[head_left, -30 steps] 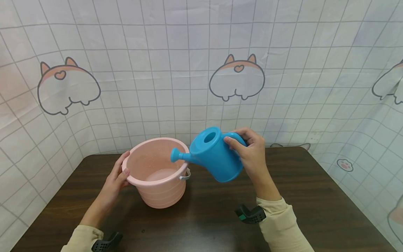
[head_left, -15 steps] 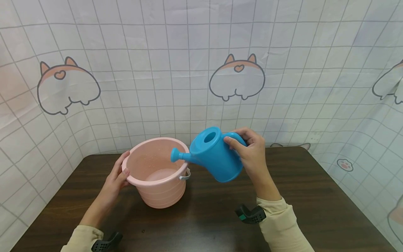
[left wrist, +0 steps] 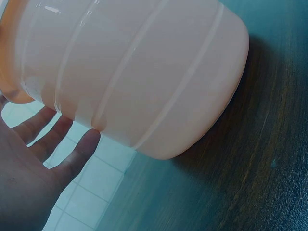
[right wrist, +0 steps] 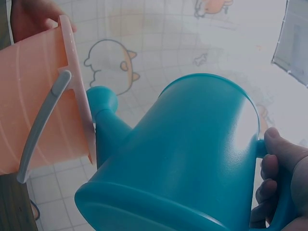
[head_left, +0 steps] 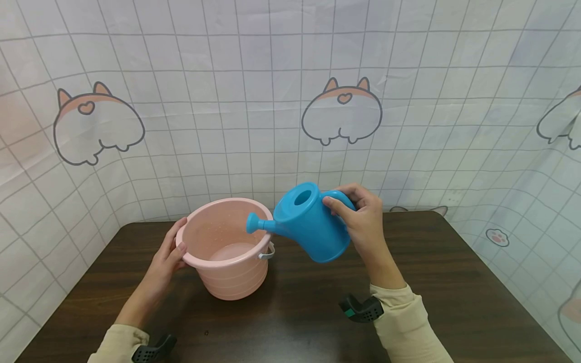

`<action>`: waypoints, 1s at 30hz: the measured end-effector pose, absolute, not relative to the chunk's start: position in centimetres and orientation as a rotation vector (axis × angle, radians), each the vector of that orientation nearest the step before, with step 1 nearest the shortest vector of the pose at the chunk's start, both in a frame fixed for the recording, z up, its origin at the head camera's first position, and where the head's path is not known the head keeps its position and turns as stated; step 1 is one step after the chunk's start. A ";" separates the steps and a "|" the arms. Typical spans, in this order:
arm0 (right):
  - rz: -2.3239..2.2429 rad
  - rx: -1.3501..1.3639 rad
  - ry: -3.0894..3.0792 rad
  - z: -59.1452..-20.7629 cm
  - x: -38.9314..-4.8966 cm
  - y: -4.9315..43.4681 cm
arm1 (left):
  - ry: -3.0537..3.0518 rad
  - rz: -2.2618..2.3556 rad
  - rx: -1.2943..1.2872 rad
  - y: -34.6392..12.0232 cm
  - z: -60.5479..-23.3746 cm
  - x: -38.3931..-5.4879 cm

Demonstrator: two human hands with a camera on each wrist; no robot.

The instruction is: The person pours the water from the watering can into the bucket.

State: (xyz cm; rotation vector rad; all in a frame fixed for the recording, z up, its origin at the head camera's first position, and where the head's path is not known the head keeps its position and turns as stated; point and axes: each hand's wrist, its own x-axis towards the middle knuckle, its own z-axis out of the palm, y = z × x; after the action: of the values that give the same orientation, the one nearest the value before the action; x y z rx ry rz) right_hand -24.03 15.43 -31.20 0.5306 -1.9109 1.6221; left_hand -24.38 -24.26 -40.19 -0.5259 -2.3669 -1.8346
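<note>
A pink bucket (head_left: 233,282) stands on the table, with some clear liquid visible at its bottom. My left hand (head_left: 164,257) grips its left rim, thumb at the near side; the left wrist view has several fingers against the bucket's ribbed wall (left wrist: 144,72). By its handle, my right hand (head_left: 363,214) holds a blue watering can (head_left: 313,227) in the air, tilted to the left. The can's spout (head_left: 258,224) reaches over the bucket's right rim, its rose above the inside. I cannot make out any stream from it.
The dark wooden table (head_left: 431,282) runs under everything. Behind and at the sides hangs a white gridded cloth (head_left: 236,111) with cartoon animals. The bucket's grey handle (right wrist: 45,122) hangs down on the right side. A black wrist device (head_left: 361,308) sits at the right cuff.
</note>
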 end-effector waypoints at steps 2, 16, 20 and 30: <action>1.625 0.532 -1.909 -31.2 -24.0 15.4 | -2.365 -1.833 -0.527 -24.3 -40.2 -24.4; 1.633 0.530 -1.903 -31.1 -24.0 15.4 | -2.353 -1.824 -0.549 -24.2 -40.3 -24.5; 1.633 0.532 -1.901 -31.1 -24.0 15.4 | -2.355 -1.824 -0.548 -24.2 -40.3 -24.5; 1.621 0.544 -1.905 -31.0 -23.8 15.4 | -2.376 -1.811 -0.541 -24.3 -40.2 -24.3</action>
State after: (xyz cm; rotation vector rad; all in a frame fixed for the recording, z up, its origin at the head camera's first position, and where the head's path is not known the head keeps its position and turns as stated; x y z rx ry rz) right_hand -23.84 15.37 -30.96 0.5441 -1.9049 1.6209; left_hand -24.32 -24.25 -40.16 -0.5409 -2.3761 -1.8109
